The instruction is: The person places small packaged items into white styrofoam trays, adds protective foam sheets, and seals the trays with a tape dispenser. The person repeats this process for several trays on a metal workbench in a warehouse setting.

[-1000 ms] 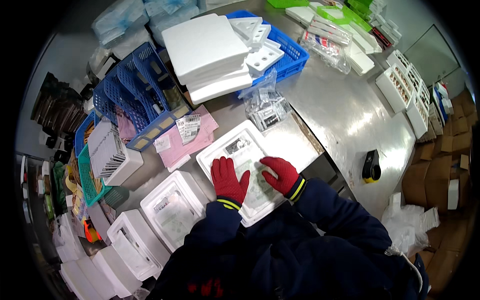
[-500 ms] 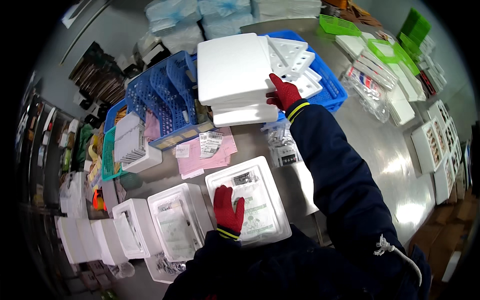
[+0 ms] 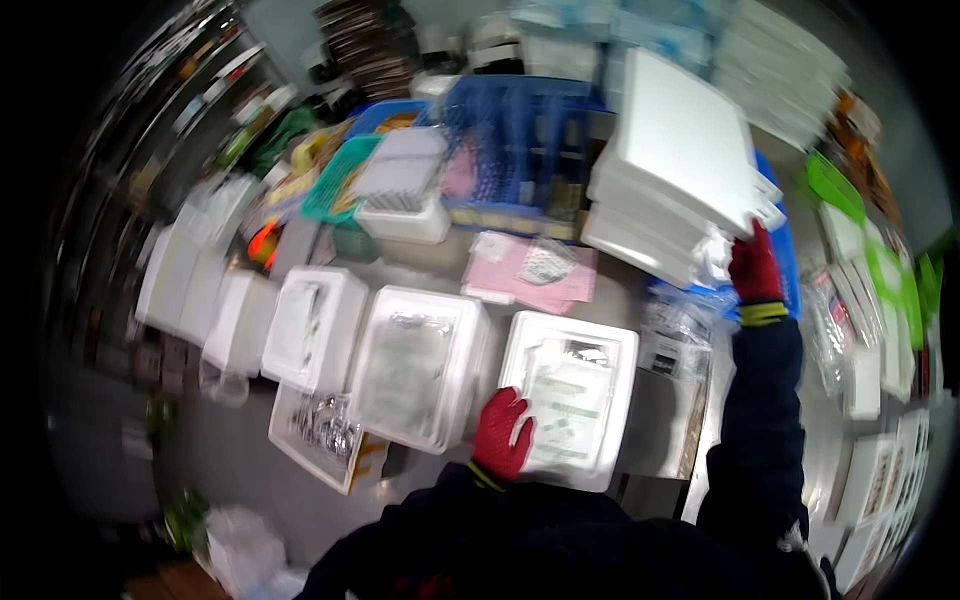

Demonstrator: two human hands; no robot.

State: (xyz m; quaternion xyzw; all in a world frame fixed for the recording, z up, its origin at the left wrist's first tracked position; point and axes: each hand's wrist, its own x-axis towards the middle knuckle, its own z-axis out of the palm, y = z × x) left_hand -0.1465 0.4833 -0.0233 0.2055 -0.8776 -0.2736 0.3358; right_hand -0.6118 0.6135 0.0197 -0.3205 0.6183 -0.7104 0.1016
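Observation:
My left hand (image 3: 504, 436), in a red knitted glove with a yellow-striped cuff, lies over the near left side of an uncovered white foam box (image 3: 626, 400). Its fingers are stretched and the thumb stands apart. Inside that box is a clear pouch with green print (image 3: 565, 410). At the back right, my red-gloved right hand (image 3: 756, 265) grips the right corner of the top white foam lid (image 3: 690, 135). The lid slants above more stacked lids (image 3: 640, 235); motion blurs this area, and the fingertips are partly hidden.
More packed foam boxes (image 3: 472, 320) stand in a row to the left. Behind lie pink papers (image 3: 500, 265), a blue divided crate (image 3: 520, 215) and a teal basket (image 3: 340, 180). Clear plastic packets (image 3: 675, 335) lie near the lid stack. Green baskets (image 3: 833, 190) stand at the far right.
The view has swung left, so the scene shifts rightward. The top lid is now tilted with my right hand at its corner. My left hand stays on the box.

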